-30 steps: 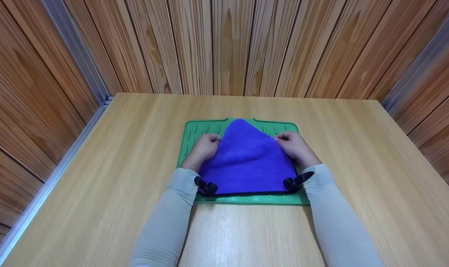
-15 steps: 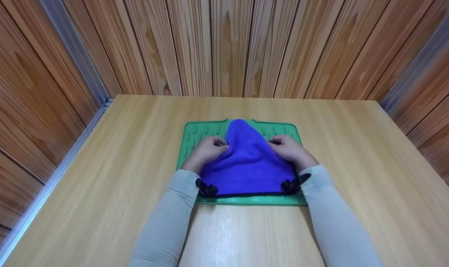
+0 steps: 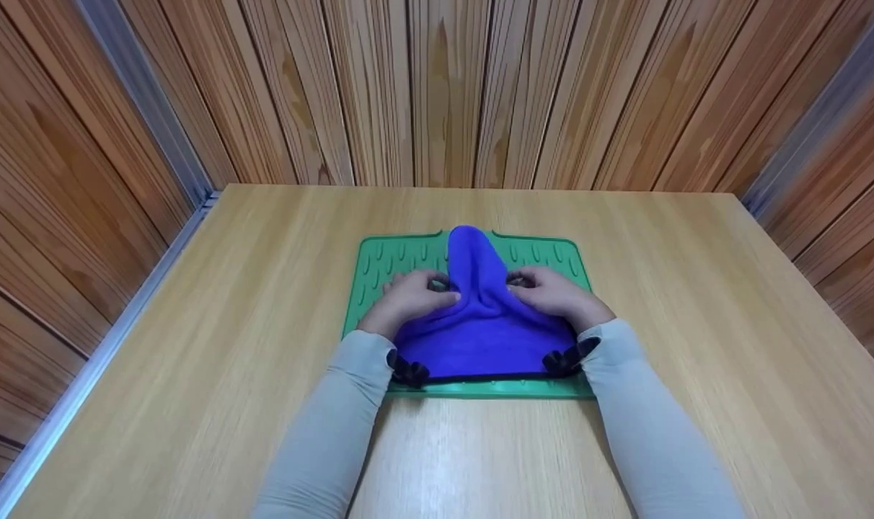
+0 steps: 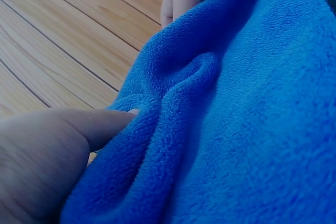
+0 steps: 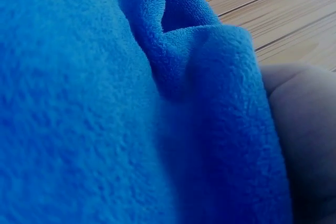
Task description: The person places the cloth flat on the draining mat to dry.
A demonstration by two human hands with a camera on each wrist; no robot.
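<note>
A plush blue towel (image 3: 484, 346) with a dark border along its near edge lies over a green mat (image 3: 383, 263). Its far part stands up in a narrow peak, with deep folds running down the middle. My left hand (image 3: 409, 299) pinches the towel's left side, thumb on top; in the left wrist view the thumb (image 4: 100, 127) presses into a fold. On the opposite side my right hand (image 3: 552, 294) grips the towel in the same manner. Cloth hides most of the right fingers in the right wrist view, where only part of the hand (image 5: 310, 124) shows.
The mat rests on a light wooden table (image 3: 228, 346). Wood-plank walls (image 3: 444, 94) rise behind and at both sides, with metal posts at the corners. Black straps (image 3: 408, 369) sit at both wrists over grey sleeves.
Both hands have moved inward toward each other, drawing the towel's sides together. The peak has become narrower and the middle folds deeper.
</note>
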